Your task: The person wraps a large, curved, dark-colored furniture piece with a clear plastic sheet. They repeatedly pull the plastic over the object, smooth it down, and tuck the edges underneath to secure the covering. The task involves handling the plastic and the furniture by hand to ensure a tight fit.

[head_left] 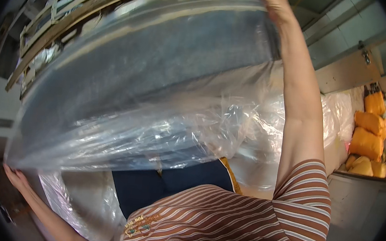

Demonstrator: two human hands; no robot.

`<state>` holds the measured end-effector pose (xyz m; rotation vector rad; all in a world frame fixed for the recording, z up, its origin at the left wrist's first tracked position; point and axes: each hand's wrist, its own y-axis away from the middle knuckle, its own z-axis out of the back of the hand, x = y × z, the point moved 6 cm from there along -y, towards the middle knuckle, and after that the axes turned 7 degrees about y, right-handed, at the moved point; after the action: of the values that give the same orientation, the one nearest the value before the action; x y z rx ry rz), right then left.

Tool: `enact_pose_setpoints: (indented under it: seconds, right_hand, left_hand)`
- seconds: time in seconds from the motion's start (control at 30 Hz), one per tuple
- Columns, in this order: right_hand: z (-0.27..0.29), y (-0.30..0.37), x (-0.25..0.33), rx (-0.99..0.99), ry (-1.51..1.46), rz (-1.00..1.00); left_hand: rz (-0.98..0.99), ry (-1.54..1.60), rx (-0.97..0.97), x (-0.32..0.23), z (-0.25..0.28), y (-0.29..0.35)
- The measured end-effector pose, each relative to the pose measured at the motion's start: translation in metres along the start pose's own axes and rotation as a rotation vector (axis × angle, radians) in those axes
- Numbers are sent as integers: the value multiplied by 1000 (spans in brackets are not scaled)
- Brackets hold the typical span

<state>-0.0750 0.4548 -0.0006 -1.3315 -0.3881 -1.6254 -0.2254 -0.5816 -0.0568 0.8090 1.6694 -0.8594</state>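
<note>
A wide sheet of see-through plastic film (pixel 163 48) is spread in the air between my two hands, above my lap. At the far left, my left hand (pixel 15 177) is closed on the lower left corner of this film. My right arm reaches up and forward, and my right hand (pixel 273 5) grips the film's far right edge; its fingertips are partly cut off by the top of the picture. The near part of the film hangs in shiny wrinkles over my dark blue shorts (pixel 173 176).
More crumpled see-through plastic (pixel 259 131) lies beneath and to the right of the held film, and some (pixel 86 194) lies at lower left. A wooden rack (pixel 60 26) stands at the far left. Orange bundles (pixel 366 143) are piled at the right, near a light tiled wall (pixel 338 37).
</note>
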Motion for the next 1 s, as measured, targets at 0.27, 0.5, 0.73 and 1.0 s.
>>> enact_pose_setpoints:
  seconds: [0.27,0.5,0.73,1.0]
  right_hand:
    - [-20,-7,-122,-417,9,24]
    - [-3,-26,-125,-468,368,-43]
    - [7,-26,-116,-568,635,-60]
    - [-5,-30,-114,-674,618,-81]
  left_hand:
    - [-236,-511,156,127,-96,-145]
    - [-208,-538,222,172,-177,-178]
    - [-162,-472,352,208,-208,-203]
    - [-77,-532,151,189,-145,-243]
